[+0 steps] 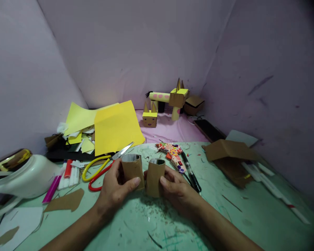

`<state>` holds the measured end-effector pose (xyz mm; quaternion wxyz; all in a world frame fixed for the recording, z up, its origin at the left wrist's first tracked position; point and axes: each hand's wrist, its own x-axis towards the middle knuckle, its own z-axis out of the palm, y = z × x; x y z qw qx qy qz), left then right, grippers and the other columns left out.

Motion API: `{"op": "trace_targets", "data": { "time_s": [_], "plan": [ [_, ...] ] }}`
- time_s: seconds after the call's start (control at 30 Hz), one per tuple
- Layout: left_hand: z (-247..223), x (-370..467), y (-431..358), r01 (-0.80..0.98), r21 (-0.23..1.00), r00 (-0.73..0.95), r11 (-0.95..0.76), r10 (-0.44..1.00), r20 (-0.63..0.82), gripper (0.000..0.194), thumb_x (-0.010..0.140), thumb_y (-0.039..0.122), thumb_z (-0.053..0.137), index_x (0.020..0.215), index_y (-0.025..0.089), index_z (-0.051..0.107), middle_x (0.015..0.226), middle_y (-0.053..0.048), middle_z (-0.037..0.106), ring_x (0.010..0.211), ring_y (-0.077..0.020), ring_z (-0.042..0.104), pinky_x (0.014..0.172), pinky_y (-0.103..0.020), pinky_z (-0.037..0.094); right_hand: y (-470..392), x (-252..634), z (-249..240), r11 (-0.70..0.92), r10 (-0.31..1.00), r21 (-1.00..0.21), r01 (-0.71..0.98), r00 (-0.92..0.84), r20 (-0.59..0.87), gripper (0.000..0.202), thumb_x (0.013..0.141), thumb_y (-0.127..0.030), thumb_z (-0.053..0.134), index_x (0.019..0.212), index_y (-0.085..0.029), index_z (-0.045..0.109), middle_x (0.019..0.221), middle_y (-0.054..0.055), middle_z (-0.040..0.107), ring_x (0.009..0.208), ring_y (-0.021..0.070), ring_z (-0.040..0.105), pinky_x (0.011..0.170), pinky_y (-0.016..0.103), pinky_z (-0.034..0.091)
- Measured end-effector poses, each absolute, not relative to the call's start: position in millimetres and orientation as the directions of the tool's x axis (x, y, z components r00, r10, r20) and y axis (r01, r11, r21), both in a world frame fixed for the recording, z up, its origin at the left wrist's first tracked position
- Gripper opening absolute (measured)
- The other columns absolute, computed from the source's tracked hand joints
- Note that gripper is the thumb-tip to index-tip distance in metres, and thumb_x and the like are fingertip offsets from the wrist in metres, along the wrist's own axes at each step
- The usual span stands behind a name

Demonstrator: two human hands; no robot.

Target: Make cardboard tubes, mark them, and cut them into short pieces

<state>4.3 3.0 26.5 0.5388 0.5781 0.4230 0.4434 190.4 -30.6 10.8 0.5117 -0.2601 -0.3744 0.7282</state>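
Observation:
Two short brown cardboard tubes stand side by side above the green table, with a narrow gap between them. My left hand is closed around the left tube, its thumb across the front. My right hand grips the right tube from the side, thumb on its surface. Both tubes have open tops with a grey, printed-looking lining. Left of my left hand lie scissors with yellow and red handles. Behind my right hand are a flower-patterned glue gun and a black marker.
Yellow sheets lie at the back left. A white pot and glue sticks are at left. Cardboard figures stand on pink cloth. A folded cardboard piece and a phone lie at right.

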Motion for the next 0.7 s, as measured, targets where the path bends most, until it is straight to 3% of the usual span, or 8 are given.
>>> {"op": "trace_targets", "data": {
  "time_s": [0.2,0.37,0.57,0.63,0.7],
  "plan": [
    [29.3,5.6,4.1,0.032,0.997,0.284,-0.066,0.957,0.055,0.053,0.067,0.040,0.076,0.109,0.017,0.052,0.106,-0.010,0.066,0.102,-0.0281,0.061,0.083,-0.035,0.050,-29.3,192.6,7.9,-0.093,0.967,-0.871,-0.483,-0.253,0.037,0.052,0.067,-0.044,0.080,0.109,-0.021,0.059,0.110,0.009,0.067,0.102,0.0264,0.062,0.092,0.042,0.045],
    [26.4,7.1,2.3,0.094,0.993,0.306,-0.067,0.951,0.035,0.053,0.067,0.039,0.076,0.110,0.018,0.052,0.105,-0.009,0.067,0.098,-0.0273,0.063,0.078,-0.033,0.051,-28.3,190.3,3.1,-0.029,0.994,-0.966,-0.255,-0.110,-0.001,0.067,0.053,-0.041,0.088,0.107,-0.023,0.054,0.105,0.007,0.066,0.100,0.0287,0.061,0.089,0.046,0.046],
    [20.7,10.3,-1.8,0.154,0.983,0.367,-0.099,0.930,0.037,0.047,0.069,0.040,0.075,0.106,0.019,0.054,0.100,-0.009,0.068,0.091,-0.0268,0.064,0.074,-0.033,0.052,-33.5,190.4,1.2,0.093,0.977,-0.995,-0.026,-0.190,0.097,0.056,0.081,-0.048,0.065,0.125,-0.022,0.041,0.122,0.011,0.056,0.115,0.0266,0.052,0.101,0.044,0.038],
    [19.8,11.0,-1.4,0.165,0.981,0.355,-0.102,0.934,0.038,0.045,0.069,0.040,0.075,0.104,0.019,0.055,0.098,-0.008,0.069,0.089,-0.0262,0.064,0.073,-0.032,0.052,-36.3,195.4,4.5,0.086,0.954,-0.996,0.006,-0.290,0.081,0.069,0.085,-0.054,0.057,0.138,-0.022,0.027,0.140,0.014,0.044,0.133,0.0273,0.038,0.110,0.046,0.026],
    [19.6,11.3,-0.3,0.166,0.982,0.331,-0.095,0.943,0.035,0.047,0.068,0.040,0.076,0.105,0.019,0.055,0.101,-0.009,0.069,0.092,-0.0267,0.064,0.075,-0.033,0.052,-38.1,200.7,7.1,0.015,0.928,-1.000,0.001,-0.373,0.014,0.084,0.086,-0.059,0.053,0.148,-0.021,0.011,0.156,0.014,0.019,0.145,0.0260,0.014,0.116,0.046,0.009]
  ]
}}
